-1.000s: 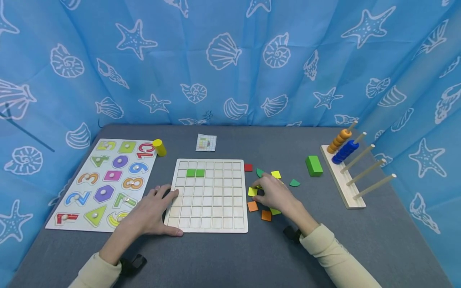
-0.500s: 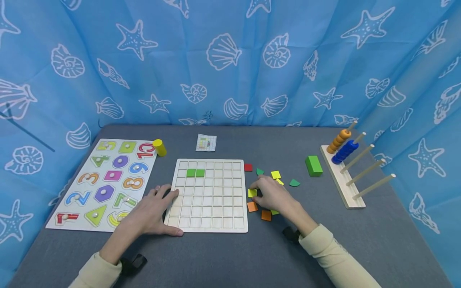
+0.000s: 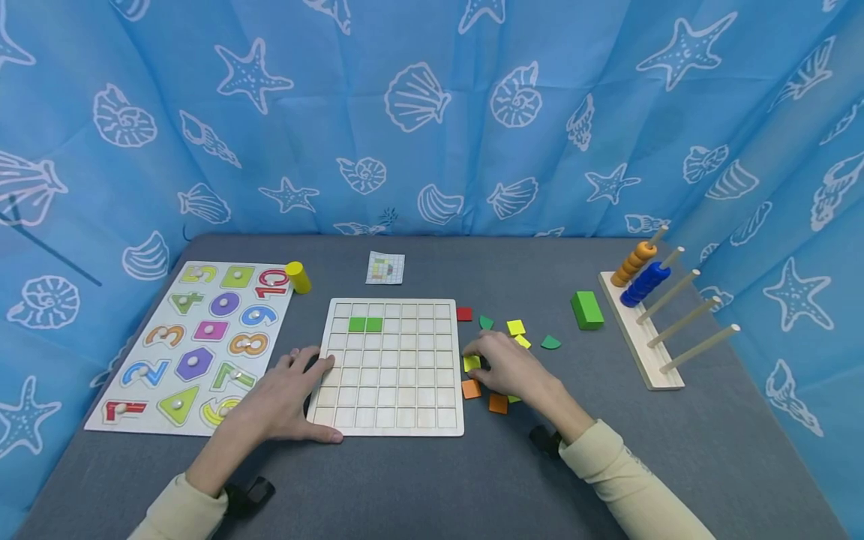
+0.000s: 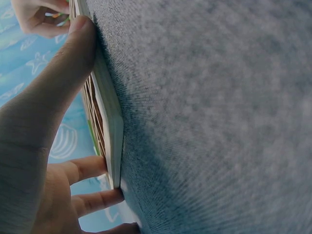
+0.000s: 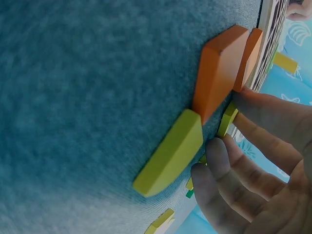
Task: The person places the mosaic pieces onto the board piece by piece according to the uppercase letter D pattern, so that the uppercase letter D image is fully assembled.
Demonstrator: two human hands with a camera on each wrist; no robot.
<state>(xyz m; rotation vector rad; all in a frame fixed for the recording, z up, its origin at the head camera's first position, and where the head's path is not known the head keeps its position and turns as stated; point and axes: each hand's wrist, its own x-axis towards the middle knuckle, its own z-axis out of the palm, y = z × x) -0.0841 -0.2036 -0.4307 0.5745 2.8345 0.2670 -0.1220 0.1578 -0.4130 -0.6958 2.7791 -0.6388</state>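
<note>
Right hand (image 3: 511, 366) pinches a yellow tile (image 3: 472, 364) beside the right edge of the board (image 3: 396, 367), left hand (image 3: 289, 399) splayed at its near-left corner: seemingly pick-up, next calling for a clean lift.

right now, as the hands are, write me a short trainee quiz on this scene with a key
1. True or false: the left hand touches the grid board.
2. How many green squares lie in the grid board?
3. Which beads share the peg rack with the orange beads: a) red, b) blue, c) white?

Key: 1. true; 2. two; 3. b, the blue beads.
</note>
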